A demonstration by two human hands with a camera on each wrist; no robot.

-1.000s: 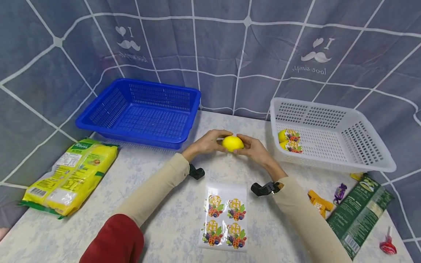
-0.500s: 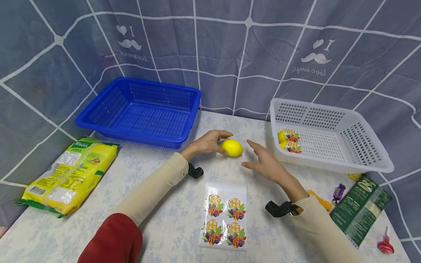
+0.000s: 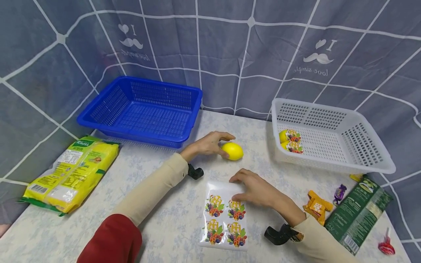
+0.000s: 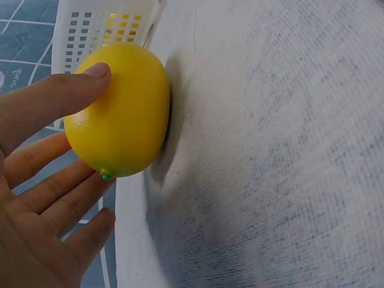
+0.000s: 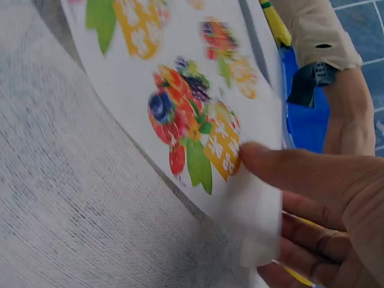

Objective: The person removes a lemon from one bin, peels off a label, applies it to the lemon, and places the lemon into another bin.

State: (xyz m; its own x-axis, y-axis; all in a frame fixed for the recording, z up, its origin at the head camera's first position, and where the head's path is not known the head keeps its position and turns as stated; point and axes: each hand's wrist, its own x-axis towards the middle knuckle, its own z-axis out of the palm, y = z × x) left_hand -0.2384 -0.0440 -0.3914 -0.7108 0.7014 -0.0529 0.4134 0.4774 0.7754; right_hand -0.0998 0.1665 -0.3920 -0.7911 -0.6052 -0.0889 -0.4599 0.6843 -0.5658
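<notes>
A yellow lemon (image 3: 232, 151) with a small green tip rests on the table. My left hand (image 3: 210, 143) is at its left side, the thumb lying on the peel and the other fingers loosely spread behind it. Nearer to me lies a white sheet of stickers (image 3: 224, 237) printed with fruit and orange lettering. My right hand (image 3: 258, 189) is at the sheet's upper right corner. In the right wrist view, the thumb (image 5: 270, 162) lies on the sheet by a sticker, and the other fingertips are hidden behind the sheet's edge.
A blue basket (image 3: 138, 137) stands back left, above a yellow food bag (image 3: 72, 175). The white basket (image 3: 335, 166) at back right holds two stickered lemons (image 3: 284, 136). Orange-wrapped sweets (image 3: 317, 206), a purple sweet (image 3: 340, 193), a green packet (image 3: 358, 215) and a red lollipop (image 3: 386, 247) lie at right.
My right hand has let go of the lemon and moved down toward me to the sticker sheet. The lemon has come down onto the table; my left hand stays beside it.
</notes>
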